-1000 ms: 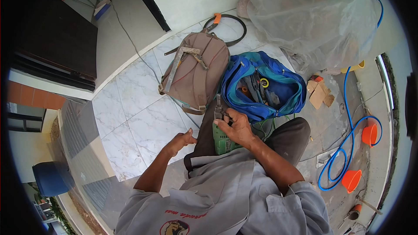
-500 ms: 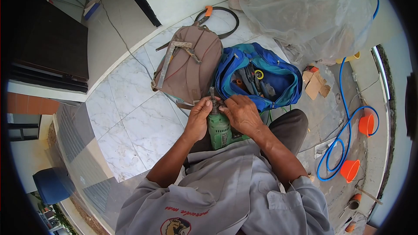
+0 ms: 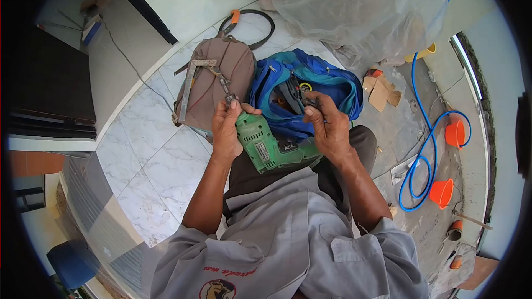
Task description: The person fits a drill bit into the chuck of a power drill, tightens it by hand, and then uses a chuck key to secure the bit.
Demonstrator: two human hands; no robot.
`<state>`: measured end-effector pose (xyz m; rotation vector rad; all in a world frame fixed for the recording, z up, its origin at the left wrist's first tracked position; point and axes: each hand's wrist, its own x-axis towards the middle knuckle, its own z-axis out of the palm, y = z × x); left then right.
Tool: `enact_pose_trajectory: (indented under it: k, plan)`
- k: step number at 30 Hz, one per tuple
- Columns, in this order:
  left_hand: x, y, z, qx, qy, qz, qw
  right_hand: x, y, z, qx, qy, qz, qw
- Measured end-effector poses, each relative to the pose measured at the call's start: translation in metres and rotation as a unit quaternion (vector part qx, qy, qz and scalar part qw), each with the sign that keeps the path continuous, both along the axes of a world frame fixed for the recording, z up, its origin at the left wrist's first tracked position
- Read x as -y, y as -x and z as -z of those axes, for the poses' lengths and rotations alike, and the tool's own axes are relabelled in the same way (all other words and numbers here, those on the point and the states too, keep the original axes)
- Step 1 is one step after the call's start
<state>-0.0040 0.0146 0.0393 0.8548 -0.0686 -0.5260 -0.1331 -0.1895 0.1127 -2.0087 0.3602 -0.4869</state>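
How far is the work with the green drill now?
Done: the green drill is out and rests on the lap, and the blue bag lies open. In hand: the left hand grips the drill's front end, while the right hand holds a small dark part over the bag. Left: that part is not yet on the drill.

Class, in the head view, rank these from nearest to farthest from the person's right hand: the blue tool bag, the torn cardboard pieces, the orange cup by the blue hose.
1. Blue tool bag: directly under the right hand, whose fingers reach over its open mouth.
2. Torn cardboard pieces: on the floor to the right, just past the bag.
3. Orange cup: far right, beside the blue hose.
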Motion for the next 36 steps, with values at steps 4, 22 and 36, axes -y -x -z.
enact_pose_trajectory:
  k: [4,22,36]
  plan:
    - [0.050,-0.023,-0.037,0.073,0.062,0.032,0.995,0.051,0.021,-0.043,0.107,0.061,0.074,0.990]
    - [0.269,0.057,-0.064,0.146,0.117,0.178,0.966,0.117,0.150,-0.087,0.080,0.284,0.247,0.923]
    - [0.135,0.132,0.028,-0.071,0.093,0.474,0.873,0.059,0.171,-0.018,0.019,0.273,0.092,0.957]
